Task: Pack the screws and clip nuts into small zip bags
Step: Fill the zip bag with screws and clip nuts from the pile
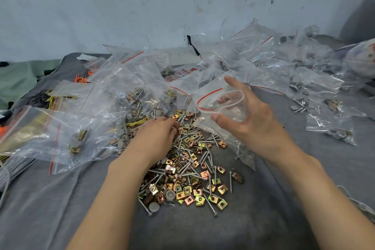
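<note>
The loose screws (pixel 205 157) and clip nuts (pixel 178 189) lay mixed in one pile in the middle of the grey cloth (pixel 203 229), with some grey round caps (pixel 154 207) among them at the 6 o'clock edge. At about 1 o'clock from the pile, just above it, was the small zip bag (pixel 211 95) with the red stripe at its mouth. The right hand (pixel 253 124) held it, thumb below and fingers spread in a wide curve, some of them seen through the plastic, so the mouth stood open toward the pile. The left hand (pixel 160 134) was at the 11 o'clock edge of the pile, knuckles up and fingers curled down into the parts. Whether they had something pinched I could not tell, because the fingertips were hidden.

Around the pile, from 9 to 3 o'clock, lay many filled bags (pixel 67 138) and empty ones, overlapping.

I think the picking step was in hand, and a few things could go wrong. The screws were tangled with the nuts, so a pinch could lift the wrong number or drag a cap along. The plastic was thin and slippery, so the mouth could close if the right fingers relaxed. Sharp screw tips could also pierce the bag.
</note>
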A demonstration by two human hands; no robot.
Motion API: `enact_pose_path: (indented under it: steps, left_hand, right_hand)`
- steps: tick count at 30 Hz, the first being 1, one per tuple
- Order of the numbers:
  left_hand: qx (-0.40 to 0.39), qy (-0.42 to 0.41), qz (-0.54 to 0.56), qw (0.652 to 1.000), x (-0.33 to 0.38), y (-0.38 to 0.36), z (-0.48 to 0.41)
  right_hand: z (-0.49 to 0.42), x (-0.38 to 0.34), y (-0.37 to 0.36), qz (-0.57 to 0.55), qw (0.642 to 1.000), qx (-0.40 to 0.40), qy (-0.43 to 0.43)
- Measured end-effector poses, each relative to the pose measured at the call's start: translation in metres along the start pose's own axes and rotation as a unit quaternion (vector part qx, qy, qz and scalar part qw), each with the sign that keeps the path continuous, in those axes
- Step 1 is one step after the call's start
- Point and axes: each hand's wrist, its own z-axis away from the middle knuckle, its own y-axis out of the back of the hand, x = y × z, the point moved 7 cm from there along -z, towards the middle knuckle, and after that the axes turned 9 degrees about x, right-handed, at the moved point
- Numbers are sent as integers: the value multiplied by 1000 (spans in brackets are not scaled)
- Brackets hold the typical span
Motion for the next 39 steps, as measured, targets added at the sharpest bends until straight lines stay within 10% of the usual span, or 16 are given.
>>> enact_pose_path:
  steps: [30, 39]
  left_hand:
    - [1, -45, -24, 999, 26, 0, 8]
    - [177, 26, 312, 933, 19, 43, 0]
  right_hand:
    - [-1, 2, 7, -15, 1000, 13, -9]
    - [-2, 1, 11, -20, 1000, 17, -12]
